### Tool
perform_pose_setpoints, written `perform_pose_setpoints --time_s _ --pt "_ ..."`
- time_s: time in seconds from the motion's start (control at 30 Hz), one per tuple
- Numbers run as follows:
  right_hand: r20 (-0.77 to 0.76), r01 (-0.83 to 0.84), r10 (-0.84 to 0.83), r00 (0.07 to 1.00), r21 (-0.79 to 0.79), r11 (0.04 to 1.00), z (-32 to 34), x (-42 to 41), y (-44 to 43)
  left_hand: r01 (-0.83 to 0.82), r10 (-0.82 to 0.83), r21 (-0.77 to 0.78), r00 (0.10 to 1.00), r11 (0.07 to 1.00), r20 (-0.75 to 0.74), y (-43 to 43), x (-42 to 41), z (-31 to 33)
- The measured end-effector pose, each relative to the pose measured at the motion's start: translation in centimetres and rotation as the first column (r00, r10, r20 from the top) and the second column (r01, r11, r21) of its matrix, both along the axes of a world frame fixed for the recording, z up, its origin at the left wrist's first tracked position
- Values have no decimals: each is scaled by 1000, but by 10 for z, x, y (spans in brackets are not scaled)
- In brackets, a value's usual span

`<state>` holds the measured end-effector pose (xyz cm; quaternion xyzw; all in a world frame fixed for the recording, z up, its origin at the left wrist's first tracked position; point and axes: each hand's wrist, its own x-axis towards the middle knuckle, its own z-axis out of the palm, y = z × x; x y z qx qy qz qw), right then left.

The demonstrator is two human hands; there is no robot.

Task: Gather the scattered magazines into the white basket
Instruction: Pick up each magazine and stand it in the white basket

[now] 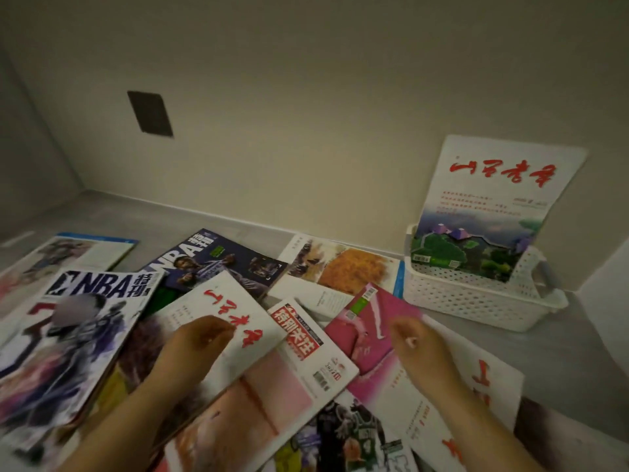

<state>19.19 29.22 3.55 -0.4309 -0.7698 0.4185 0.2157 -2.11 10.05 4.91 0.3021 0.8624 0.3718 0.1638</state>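
Magazines spread over grey floor, one in basket

Glossy NBA magazine lies far left. Beside it, the left hand rests fingers curled on a white magazine with red brush lettering; whether it grips, I cannot tell. The right hand lies loosely curled over a pink-covered magazine. Far right, the white perforated plastic basket holds one white landscape-cover magazine, upright against the wall.

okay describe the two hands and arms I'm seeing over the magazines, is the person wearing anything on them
Both are bare. The left hand and right hand show no gloves, rings or watch, and both forearms are uncovered down to the bottom edge of the picture, with no sleeve in view. The dim, slightly blurred picture hides finer details.
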Motion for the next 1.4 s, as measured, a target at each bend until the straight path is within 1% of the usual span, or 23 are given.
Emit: perform_pose_setpoints --time_s 0.07,0.17,0.27,0.37,0.43,0.47,0.53,0.6,0.67,0.77,0.8,0.83,0.87,0.9,0.97,1.0,1.07,1.13,1.2,1.23,1.33,1.4 --pt "70 -63 65 995 -24 998 -22 -17 -37 -51 53 -79 998 996 21 -27 -17 -19" --pt "205 -132 120 971 47 990 -44 -39 -79 -42 34 -174 998 984 -44 -54 -39 -45" --pt "299 -170 148 943 49 984 -48 -65 -112 -8 -30 -250 989 968 -147 -74 -58 -58" --pt "403 -227 203 892 12 974 -55 -96 -135 46 -125 -422 979 906 -162 -90 -66 -67" --pt "417 -192 188 889 -34 981 -59 -115 -146 97 -196 -479 967 872 -160 -94 -69 -75" --pt "388 -153 158 908 -45 987 -60 -125 -149 113 -221 -496 962 861 -163 -95 -71 -77" --pt "305 -20 30 952 -37 999 -59 -142 -145 152 -262 -509 953 847 -150 -97 -76 -78" --pt "285 98 -85 955 -30 995 -56 -155 -130 185 -301 -524 942 831 -146 -98 -82 -76" --pt "326 100 -92 941 -8 995 -52 -167 -115 198 -339 -543 925 816 -173 -98 -88 -74" --pt "416 12 -28 909 42 999 -48 -180 -103 246 -397 -568 904 786 -159 -95 -93 -70" --pt "454 3 -32 890 64 998 -46 -182 -99 257 -405 -571 902 780 -147 -93 -94 -69" --pt "481 14 -46 875 70 997 -42 -184 -93 265 -410 -572 902 776 -138 -92 -95 -69" --pt "486 43 -53 872 32 999 -39 -184 -88 272 -415 -573 900 773 -133 -92 -95 -69" --pt "465 73 -39 884 -56 996 -35 -184 -83 276 -421 -580 897 767 -131 -92 -96 -69" --pt "356 105 -4 934 -264 959 -32 -184 -75 287 -433 -586 893 757 -122 -91 -97 -72" --pt "298 113 -8 955 -336 935 -30 -183 -73 297 -432 -575 895 762 -109 -90 -98 -73" --pt "193 113 -34 981 -412 904 -24 -179 -73 313 -419 -502 901 807 -111 -86 -103 -76" --pt "86 99 -69 994 -433 896 -20 -176 -77 286 -371 -399 916 871 -154 -77 -112 -77" --pt "10 92 -96 995 -406 909 -17 -175 -84 225 -287 -306 942 925 -175 -65 -124 -72" --pt "-14 87 -100 995 -377 922 -15 -174 -88 191 -241 -274 957 943 -160 -59 -130 -69" --pt "-110 75 -109 988 -274 959 -4 -170 -94 152 -173 -216 981 964 -84 -45 -144 -57" --pt "-196 87 -138 971 -248 965 8 -162 -91 144 -165 -248 984 958 -69 -36 -149 -50"
